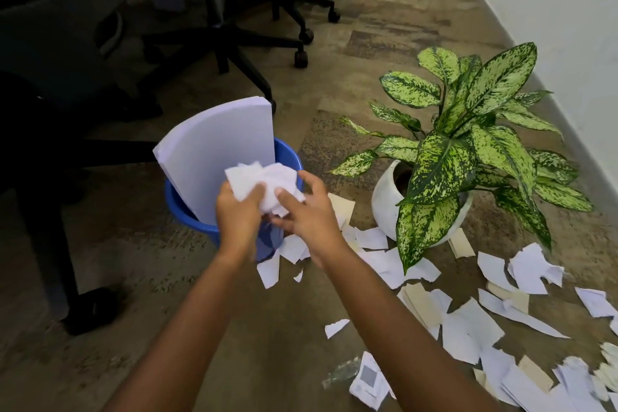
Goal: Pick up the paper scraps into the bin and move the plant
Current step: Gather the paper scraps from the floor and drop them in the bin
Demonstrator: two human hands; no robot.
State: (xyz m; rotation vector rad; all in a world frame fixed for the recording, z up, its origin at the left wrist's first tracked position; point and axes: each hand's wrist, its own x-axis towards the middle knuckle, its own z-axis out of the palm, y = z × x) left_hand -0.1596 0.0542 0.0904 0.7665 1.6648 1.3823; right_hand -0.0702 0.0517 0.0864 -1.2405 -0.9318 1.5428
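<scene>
- Your left hand (239, 211) is directly over the blue bin (182, 209), its fingers curled round a wad of crumpled paper (264, 182).
- Your right hand (306, 211) is over the bin's right edge and meets the left on the same wad. The thumb presses on top and the fingers are tucked beneath, so it has a pinching hold.
- The crumpled paper sits between both hands, above the bin's mouth and not yet inside it.
- A thick stack of white sheets (217, 150) stands upright in the bin, leaning on its far left side and rising well above the rim.
- The plant (468, 144) stands to the right of the bin in a round white pot (384, 211), near but not touching it. Its spotted leaves droop over the pot.
- Loose paper scraps (468, 328) lie on the floor (167, 278) from the bin's right foot, around the pot and on toward you at the right.
- Beyond the bin, office chairs (234, 27) stand in a row. A pale wall (568, 10) runs to the right of the bin, past the plant.
</scene>
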